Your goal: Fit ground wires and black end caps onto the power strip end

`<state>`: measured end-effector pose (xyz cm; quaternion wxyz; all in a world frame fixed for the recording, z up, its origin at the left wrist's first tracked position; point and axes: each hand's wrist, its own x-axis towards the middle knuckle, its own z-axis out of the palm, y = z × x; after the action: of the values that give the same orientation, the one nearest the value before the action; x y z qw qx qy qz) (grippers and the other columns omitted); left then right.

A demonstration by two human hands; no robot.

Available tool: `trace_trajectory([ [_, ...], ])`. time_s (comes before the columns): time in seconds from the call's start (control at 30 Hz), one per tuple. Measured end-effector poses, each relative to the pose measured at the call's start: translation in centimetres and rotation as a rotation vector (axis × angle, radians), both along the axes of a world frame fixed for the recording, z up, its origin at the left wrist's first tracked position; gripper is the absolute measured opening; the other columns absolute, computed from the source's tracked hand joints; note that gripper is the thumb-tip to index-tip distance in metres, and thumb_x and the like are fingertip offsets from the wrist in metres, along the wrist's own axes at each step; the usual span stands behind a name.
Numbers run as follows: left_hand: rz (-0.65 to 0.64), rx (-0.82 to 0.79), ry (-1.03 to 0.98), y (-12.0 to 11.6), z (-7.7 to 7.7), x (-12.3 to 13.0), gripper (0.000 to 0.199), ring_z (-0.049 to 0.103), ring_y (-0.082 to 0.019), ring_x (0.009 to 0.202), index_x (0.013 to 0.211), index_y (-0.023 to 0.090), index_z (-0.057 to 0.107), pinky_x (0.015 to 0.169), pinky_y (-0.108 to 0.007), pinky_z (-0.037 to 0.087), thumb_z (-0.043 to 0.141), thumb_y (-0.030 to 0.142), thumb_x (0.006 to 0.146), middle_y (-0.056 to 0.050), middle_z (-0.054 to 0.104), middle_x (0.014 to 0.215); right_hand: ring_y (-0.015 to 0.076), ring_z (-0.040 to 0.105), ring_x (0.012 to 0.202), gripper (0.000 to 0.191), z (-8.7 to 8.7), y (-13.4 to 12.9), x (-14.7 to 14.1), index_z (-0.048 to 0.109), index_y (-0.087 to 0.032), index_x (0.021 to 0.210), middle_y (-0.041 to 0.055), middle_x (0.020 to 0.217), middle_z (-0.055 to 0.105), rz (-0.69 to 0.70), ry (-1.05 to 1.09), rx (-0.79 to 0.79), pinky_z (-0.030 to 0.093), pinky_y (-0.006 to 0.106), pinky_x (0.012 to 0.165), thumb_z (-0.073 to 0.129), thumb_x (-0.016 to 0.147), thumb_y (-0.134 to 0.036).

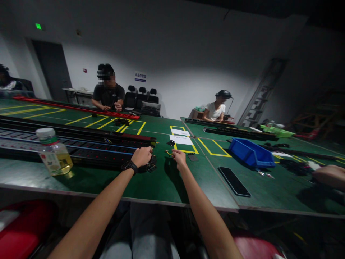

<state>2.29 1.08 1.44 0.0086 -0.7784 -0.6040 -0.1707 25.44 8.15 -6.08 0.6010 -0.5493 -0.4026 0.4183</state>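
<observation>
Right hand (179, 158) has a thin yellow wire (169, 153) pinched, dangling between both hands, prob light and floppy so hold near the tip, while left hand (142, 157)'s at the black rail (114, 154)'s end, can't tell if gripping.

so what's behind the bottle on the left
Behind the bottle, long dark strips, the nearer one red-dotted, lie on the green table, visible to either side. Whatever sits directly behind its label is covered.
</observation>
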Motion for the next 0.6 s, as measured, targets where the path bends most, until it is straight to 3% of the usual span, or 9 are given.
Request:
trace_trajectory([
  [0.37, -0.007, 0.008, -0.023, 0.02, -0.12, 0.00, 0.029, 0.075, -0.026, 0.101, 0.107, 0.023, 0.073, 0.091, -0.034, 0.050, 0.046, 0.018, 0.096, -0.009, 0.081, 0.106, 0.0119, 0.057, 0.054, 0.022, 0.00, -0.07, -0.11, 0.080, -0.009, 0.093, -0.0004, 0.059, 0.066, -0.020, 0.016, 0.015, 0.041, 0.021, 0.049, 0.071, 0.072, -0.009],
  [0.6, -0.001, 0.030, -0.086, 0.30, -0.63, -0.04, 0.026, 0.075, -0.027, 0.102, 0.105, 0.023, 0.073, 0.091, -0.034, 0.049, 0.050, 0.018, 0.096, -0.010, 0.081, 0.105, 0.0142, 0.061, 0.054, 0.037, -0.28, 0.22, 0.09, 0.075, -0.012, 0.106, -0.0028, 0.059, 0.063, -0.030, 0.050, 0.053, 0.043, 0.021, 0.047, 0.079, 0.070, -0.019],
])
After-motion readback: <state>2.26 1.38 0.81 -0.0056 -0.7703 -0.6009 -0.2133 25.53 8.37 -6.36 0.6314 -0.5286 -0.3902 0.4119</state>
